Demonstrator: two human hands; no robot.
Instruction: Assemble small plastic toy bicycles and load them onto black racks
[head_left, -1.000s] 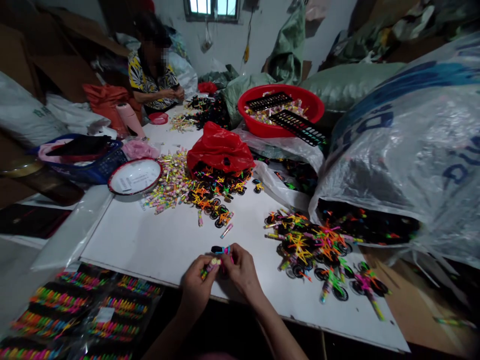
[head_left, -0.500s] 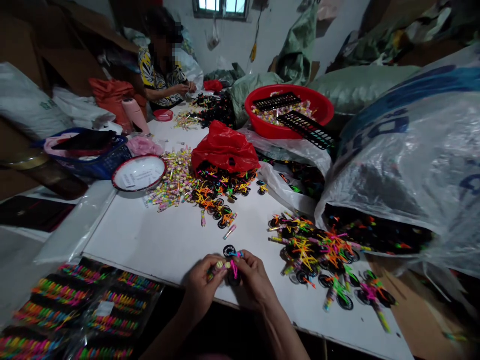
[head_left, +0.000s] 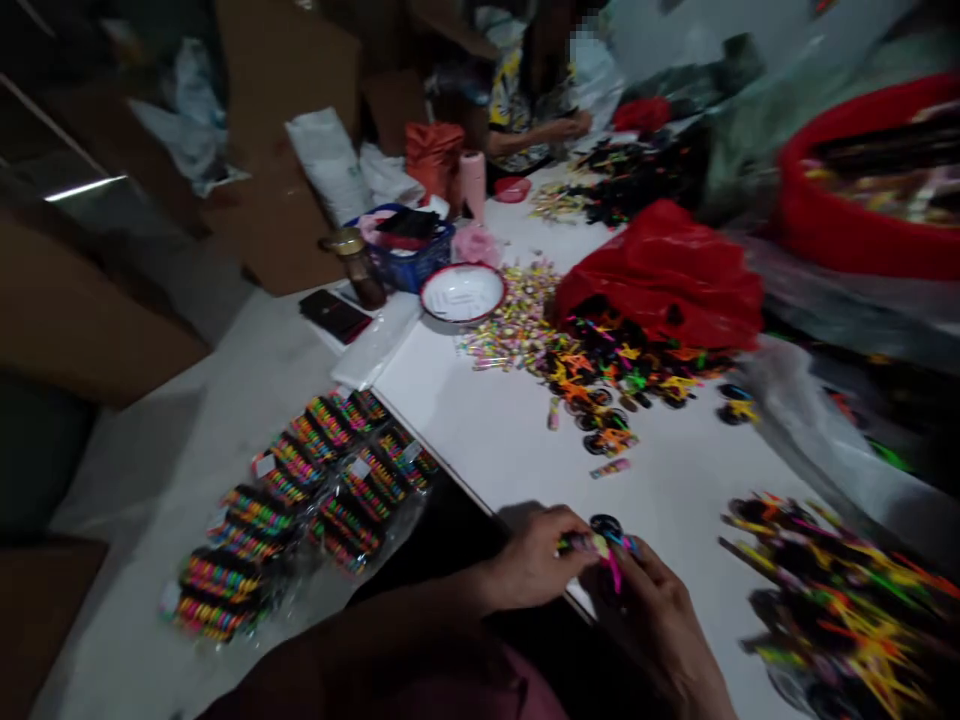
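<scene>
Left hand [head_left: 532, 560], right hand [head_left: 660, 630] grasping small plastic toy bicycle [head_left: 606, 545], over white table edge [head_left: 450, 468]

Left grip [head_left: 532, 560] and right grip [head_left: 660, 625]: both forearms cut off by the bottom edge. Small plastic toy [head_left: 611, 545] between the grips, largely hidden by them; only a black wheel and a pink strip show, exact form not readable. To the right of the grips, heap of coloured parts [head_left: 840, 610] motion-blurred, cut off by right and bottom edges. Left of the grips, bagged bundles [head_left: 300, 510] blurred; their labels [head_left: 360, 468] unreadable. Well beyond the grips, red basin [head_left: 870, 180] cut off at right, contents blurred. Co-worker [head_left: 536, 110] cut off by top edge; anything in their hands too small to tell.
</scene>
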